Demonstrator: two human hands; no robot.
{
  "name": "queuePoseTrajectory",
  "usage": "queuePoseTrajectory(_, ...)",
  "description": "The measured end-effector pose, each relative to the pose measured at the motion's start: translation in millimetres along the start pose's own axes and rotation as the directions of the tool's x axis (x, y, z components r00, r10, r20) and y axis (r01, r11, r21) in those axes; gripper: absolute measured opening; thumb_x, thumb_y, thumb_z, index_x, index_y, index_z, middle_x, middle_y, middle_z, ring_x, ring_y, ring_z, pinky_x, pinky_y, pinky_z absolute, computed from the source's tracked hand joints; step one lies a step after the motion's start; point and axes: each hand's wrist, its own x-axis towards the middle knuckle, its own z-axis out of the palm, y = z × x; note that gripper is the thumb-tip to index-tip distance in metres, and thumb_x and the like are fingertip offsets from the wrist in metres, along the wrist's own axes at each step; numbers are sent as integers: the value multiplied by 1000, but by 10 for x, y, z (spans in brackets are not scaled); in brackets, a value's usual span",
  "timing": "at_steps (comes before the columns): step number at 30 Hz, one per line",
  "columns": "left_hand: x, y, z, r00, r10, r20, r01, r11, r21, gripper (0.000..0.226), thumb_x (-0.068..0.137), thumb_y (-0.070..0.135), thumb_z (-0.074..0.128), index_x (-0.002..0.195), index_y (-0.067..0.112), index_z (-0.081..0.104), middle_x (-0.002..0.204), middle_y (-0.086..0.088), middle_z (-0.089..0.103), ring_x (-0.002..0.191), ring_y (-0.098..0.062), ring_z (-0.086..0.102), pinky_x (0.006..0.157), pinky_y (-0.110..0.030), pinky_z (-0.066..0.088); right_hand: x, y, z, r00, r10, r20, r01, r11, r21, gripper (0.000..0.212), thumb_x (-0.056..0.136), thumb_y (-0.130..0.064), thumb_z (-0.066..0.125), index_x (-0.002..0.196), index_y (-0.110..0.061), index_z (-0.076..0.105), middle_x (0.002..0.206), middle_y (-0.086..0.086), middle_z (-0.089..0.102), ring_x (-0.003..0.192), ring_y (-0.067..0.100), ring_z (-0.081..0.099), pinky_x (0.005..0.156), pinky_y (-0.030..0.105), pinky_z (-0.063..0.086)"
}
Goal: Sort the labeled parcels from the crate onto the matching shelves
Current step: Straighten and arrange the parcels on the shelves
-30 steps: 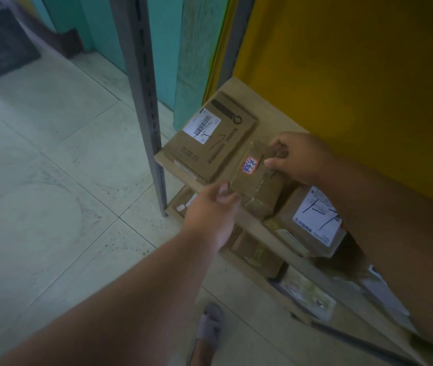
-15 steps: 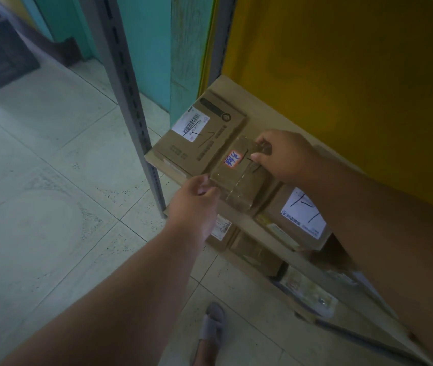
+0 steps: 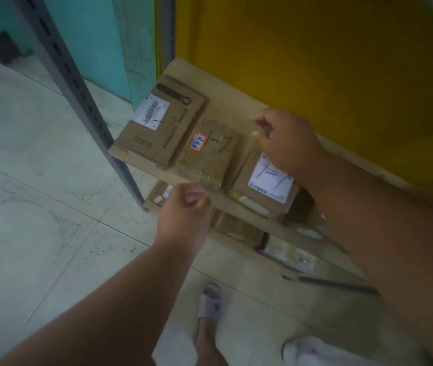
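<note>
While lying flat on the shelf, wedged between the left box at nine o'clock and the right box at three o'clock, sits the small parcel, orange sticker and pen mark facing up, presumably so the label reads from above. Touching both neighbours or just beside them; cannot tell which. Placed near the shelf's front edge, long side running back to twelve o'clock, matching the row.

Left hand at six o'clock of the parcel, just off its near end, fingers loosely curled, holding nothing. Right hand at two o'clock of the parcel, over the right box, fingers bent with thumb near fingertips; looks empty, though motion blur hides any contact. Both apart from the parcel, which suggests release rather than grip.

Similar pen marks on all three, likely the reason for this shelf. More parcels on the lower shelf at five o'clock. Crate out of view; next fetch probably calls for turning away. Little risk: parcel lies level, well supported.
</note>
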Motion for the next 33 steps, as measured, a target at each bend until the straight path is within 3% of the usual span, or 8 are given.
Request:
queuePoseTrajectory(4, -187, -14, 312, 987, 3, 159, -10, 999, 44, 40, 90, 19, 60, 128, 30, 58, 108, 14, 68, 94, -15, 67, 71, -29, 50, -154, 439, -243, 995, 90, 43, -85, 991, -103, 45, 92, -31, 69, 133, -17, 58, 131, 7, 58, 117, 24, 56, 88, 29, 42)
queuePoseTrajectory(8, -244, 49, 559, 992, 18, 122, -19, 1000, 11, 49, 95, 24, 57, 140, 37, 45, 109, 15, 65, 85, -9, 66, 59, -24, 47, -163, 726, -317, 978, 168, 123, -158, 983, -92, 50, 87, -38, 74, 131, -23, 58, 123, 4, 64, 101, 20, 61, 80, 33, 49)
queuePoseTrajectory(12, -265, 51, 709, 1000, 26, -16, -26, 999, -26, 47, 94, 32, 60, 138, 38, 45, 94, 17, 65, 78, -7, 66, 59, -31, 54, -191, 803, -237, 987, 113, 110, -117, 993, 30, 52, 89, -36, 74, 134, -16, 56, 126, 5, 65, 105, 21, 61, 85, 33, 48)
queuePoseTrajectory(16, -308, -31, 785, 995, 23, -99, -29, 998, -57, 38, 93, 37, 64, 128, 37, 49, 98, 15, 68, 76, -4, 67, 54, -23, 45, -158, 818, -198, 992, 48, 115, -53, 998, 43, 60, 89, -35, 73, 142, -15, 51, 134, 8, 62, 113, 23, 60, 94, 35, 48)
queuePoseTrajectory(21, -366, -54, 819, 993, 40, -111, -45, 998, -46, 39, 93, 38, 65, 128, 38, 48, 98, 16, 68, 78, -4, 69, 56, -24, 50, -106, 850, -202, 992, 14, 127, -22, 998, 65, 57, 88, -32, 75, 139, -16, 54, 127, 7, 65, 97, 12, 55, 85, 27, 45)
queuePoseTrajectory(24, -371, -42, 815, 994, 28, -109, -36, 997, -71, 38, 93, 36, 66, 127, 37, 49, 99, 14, 70, 69, -4, 70, 49, -22, 50, -98, 879, -189, 992, 6, 122, -14, 998, 66, 54, 89, -32, 75, 137, -17, 55, 124, 6, 67, 95, 13, 56, 82, 28, 44)
queuePoseTrajectory(33, -355, -14, 773, 995, 45, -85, -48, 998, -35, 38, 92, 36, 65, 128, 34, 52, 103, 12, 71, 80, -8, 70, 58, -23, 47, -43, 898, -155, 991, 29, 133, -32, 999, 18, 60, 90, -36, 72, 143, -17, 51, 129, 6, 64, 102, 18, 59, 79, 26, 39)
